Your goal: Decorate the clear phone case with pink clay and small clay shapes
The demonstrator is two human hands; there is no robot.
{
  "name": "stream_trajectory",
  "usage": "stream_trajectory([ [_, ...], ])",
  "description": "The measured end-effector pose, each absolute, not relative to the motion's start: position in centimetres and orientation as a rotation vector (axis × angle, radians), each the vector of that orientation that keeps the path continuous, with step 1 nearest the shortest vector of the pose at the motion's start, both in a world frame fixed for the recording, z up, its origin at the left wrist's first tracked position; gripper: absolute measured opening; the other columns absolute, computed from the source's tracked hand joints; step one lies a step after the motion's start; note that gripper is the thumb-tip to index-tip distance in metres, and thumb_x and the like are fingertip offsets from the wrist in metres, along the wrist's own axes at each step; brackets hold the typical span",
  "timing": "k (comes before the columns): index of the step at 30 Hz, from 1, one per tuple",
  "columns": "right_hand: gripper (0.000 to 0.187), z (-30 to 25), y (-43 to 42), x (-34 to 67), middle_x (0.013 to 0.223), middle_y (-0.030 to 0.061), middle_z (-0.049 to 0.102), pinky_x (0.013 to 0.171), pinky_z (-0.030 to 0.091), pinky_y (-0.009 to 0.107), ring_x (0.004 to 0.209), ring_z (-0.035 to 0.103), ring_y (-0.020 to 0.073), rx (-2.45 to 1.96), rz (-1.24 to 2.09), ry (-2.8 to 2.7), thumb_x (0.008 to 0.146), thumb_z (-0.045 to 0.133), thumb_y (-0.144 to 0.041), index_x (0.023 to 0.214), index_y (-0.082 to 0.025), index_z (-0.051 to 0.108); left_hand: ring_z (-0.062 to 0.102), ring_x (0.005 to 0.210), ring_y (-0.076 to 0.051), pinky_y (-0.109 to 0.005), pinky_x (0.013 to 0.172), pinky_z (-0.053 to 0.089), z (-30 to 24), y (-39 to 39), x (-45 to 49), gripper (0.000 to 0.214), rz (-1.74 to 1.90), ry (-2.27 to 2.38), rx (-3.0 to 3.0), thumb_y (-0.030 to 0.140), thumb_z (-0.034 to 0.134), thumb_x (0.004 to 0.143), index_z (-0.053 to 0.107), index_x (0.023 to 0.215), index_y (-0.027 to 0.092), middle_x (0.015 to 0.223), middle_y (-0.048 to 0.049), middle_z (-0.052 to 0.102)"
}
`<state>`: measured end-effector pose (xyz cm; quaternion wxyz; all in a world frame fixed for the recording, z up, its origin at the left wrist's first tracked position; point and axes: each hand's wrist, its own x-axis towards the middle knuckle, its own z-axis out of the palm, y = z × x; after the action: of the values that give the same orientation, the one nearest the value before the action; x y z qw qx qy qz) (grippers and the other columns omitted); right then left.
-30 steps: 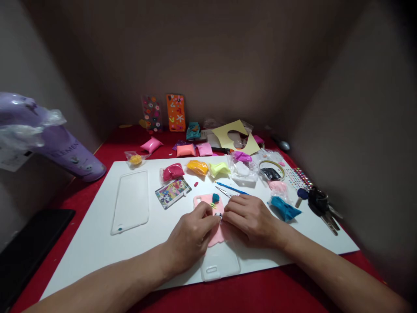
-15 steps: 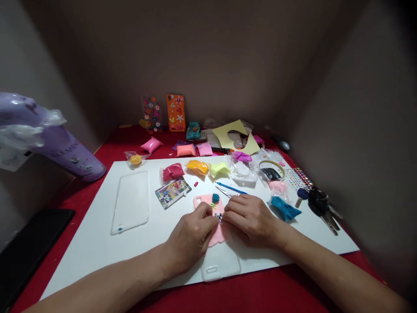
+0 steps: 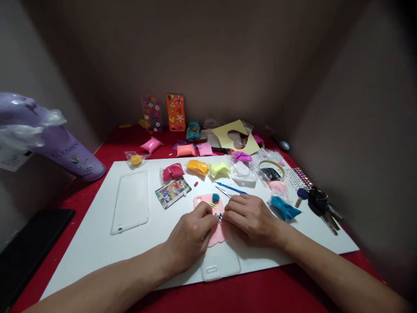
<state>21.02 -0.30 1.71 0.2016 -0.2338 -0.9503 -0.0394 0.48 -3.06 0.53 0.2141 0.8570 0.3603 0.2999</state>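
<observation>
A clear phone case point(image 3: 224, 264) lies on the white board, its upper part spread with pink clay point(image 3: 216, 237) that has a wavy lower edge. Near the top of the clay sit a dark teal piece point(image 3: 215, 198) and thin yellow bits. A small black-and-white figure point(image 3: 219, 216) is between my fingertips. From the left, my left hand point(image 3: 190, 234) is closed in a pinch at the figure's edge. My right hand point(image 3: 252, 217) meets it from the other side, fingers bent and pressed together. What exactly the fingertips grip is hidden.
Behind the hands lie a blue pen point(image 3: 231, 188), a silver pointed tool point(image 3: 223, 191), a picture card point(image 3: 173, 194) and several clay packets. Another clear case point(image 3: 130, 202) is at left. Keys point(image 3: 322, 208), rhinestones point(image 3: 298, 178) and a blue packet point(image 3: 284, 208) are at right.
</observation>
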Motion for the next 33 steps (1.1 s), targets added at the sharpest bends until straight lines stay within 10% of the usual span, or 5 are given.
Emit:
stream_trajectory([
  [33,0.019,1.73,-0.32,21.20,0.070,0.0052,0.059,0.057,0.033,0.032,0.066,0.048,0.0182,-0.662,-0.113,-2.666,0.085,0.045,-0.013,0.075,-0.016,0.061,0.050,0.069,-0.014,-0.025,0.061,0.044,0.58,-3.03,0.50,0.019,0.843,0.995,2.373,0.006,0.044,0.086,0.060,0.079,0.012,0.082,-0.0061,0.051],
])
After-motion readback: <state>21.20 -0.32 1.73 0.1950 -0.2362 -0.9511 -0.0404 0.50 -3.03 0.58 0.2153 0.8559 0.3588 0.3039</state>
